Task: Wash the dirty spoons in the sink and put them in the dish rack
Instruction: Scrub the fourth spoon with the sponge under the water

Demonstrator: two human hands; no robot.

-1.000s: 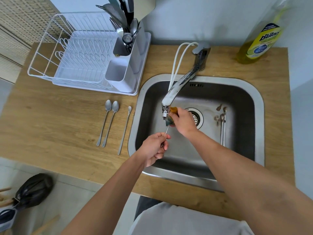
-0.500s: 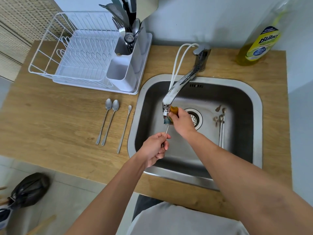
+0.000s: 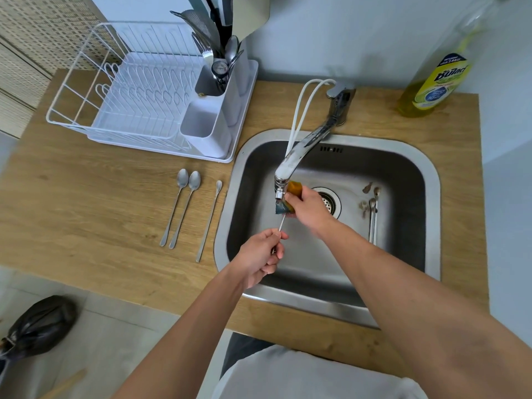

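Observation:
My left hand (image 3: pixel 260 254) grips the handle of a thin spoon (image 3: pixel 281 224) over the steel sink (image 3: pixel 431 180). My right hand (image 3: pixel 306 207) holds a yellow and green sponge (image 3: pixel 288 198) wrapped around the spoon's bowl, right under the faucet spout (image 3: pixel 299 152). The spoon's bowl is hidden by the sponge. Two dirty spoons (image 3: pixel 373 217) lie on the sink floor at the right. On the wooden counter left of the sink lie three spoons (image 3: pixel 188 208). The white dish rack (image 3: pixel 138 90) stands at the back left.
The rack's cutlery holder (image 3: pixel 214 119) has utensils in its rear cup. A dish soap bottle (image 3: pixel 434 82) stands at the back right on the counter (image 3: pixel 86 208). The drain (image 3: pixel 329 201) is beside my right hand. A dark bag (image 3: pixel 37 326) lies on the floor at the lower left.
My hands stay in nearly the same place, the right one shifting slightly with the sponge on the spoon. The head view has drifted a little.

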